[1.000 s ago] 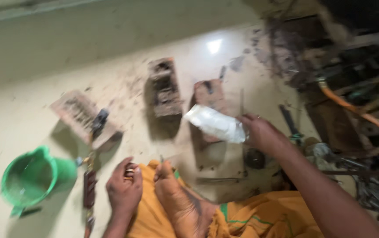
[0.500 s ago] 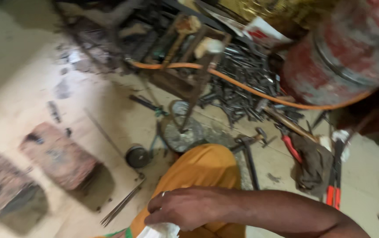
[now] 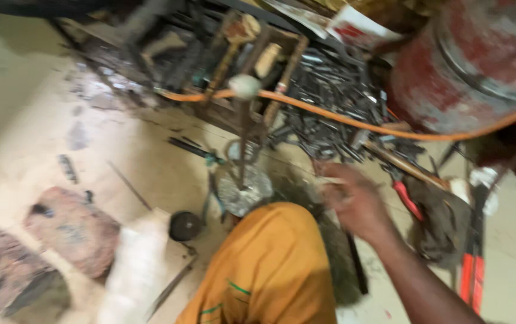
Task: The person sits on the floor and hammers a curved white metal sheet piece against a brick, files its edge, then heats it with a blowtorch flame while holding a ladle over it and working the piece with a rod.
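My right hand [image 3: 351,201] reaches out over the floor at the edge of a heap of metal tools [image 3: 336,90]. Its fingers are curled and motion-blurred, so whether it holds anything is unclear. Red-handled pliers [image 3: 408,199] lie just to its right. A round metal disc with an upright rod [image 3: 245,191] stands to its left. My knee in orange cloth [image 3: 270,270] is below the hand. A white crumpled bundle [image 3: 135,270] lies on the floor at lower left, apart from the hand. My left hand is out of view.
An orange hose [image 3: 342,117] runs across the tool heap. A worn red cylinder [image 3: 468,66] stands at top right. A wooden crate of hammers [image 3: 240,60] sits behind the disc. Two bricks [image 3: 72,228] [image 3: 0,273] and a small black round part [image 3: 185,225] lie at left.
The view has swung right from the bricks to the tool heap. My right hand has left the white bundle and moved up and right to the tools.
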